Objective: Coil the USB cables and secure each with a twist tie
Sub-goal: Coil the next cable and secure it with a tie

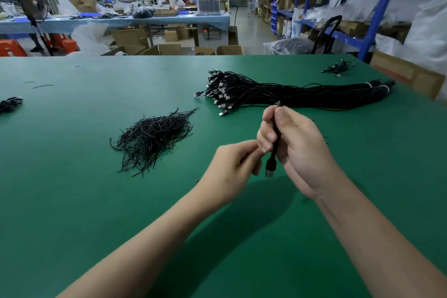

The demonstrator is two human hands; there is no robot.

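Note:
My right hand (pixel 294 150) grips a black USB cable (pixel 273 152) bunched upright above the green table (pixel 72 201); its USB plug hangs down below the fingers. My left hand (pixel 232 167) pinches at the cable's left side, fingers curled; what it pinches is too small to tell. A loose pile of black twist ties (pixel 151 138) lies to the left of my hands. A long bundle of uncoiled black USB cables (pixel 290 94) lies behind them, plugs fanned out at its left end.
A few coiled cables (pixel 9 103) lie at the table's left edge and a small cable cluster (pixel 338 69) at the far right. Stray ties lie at far left. Cardboard boxes and blue shelving stand beyond the table.

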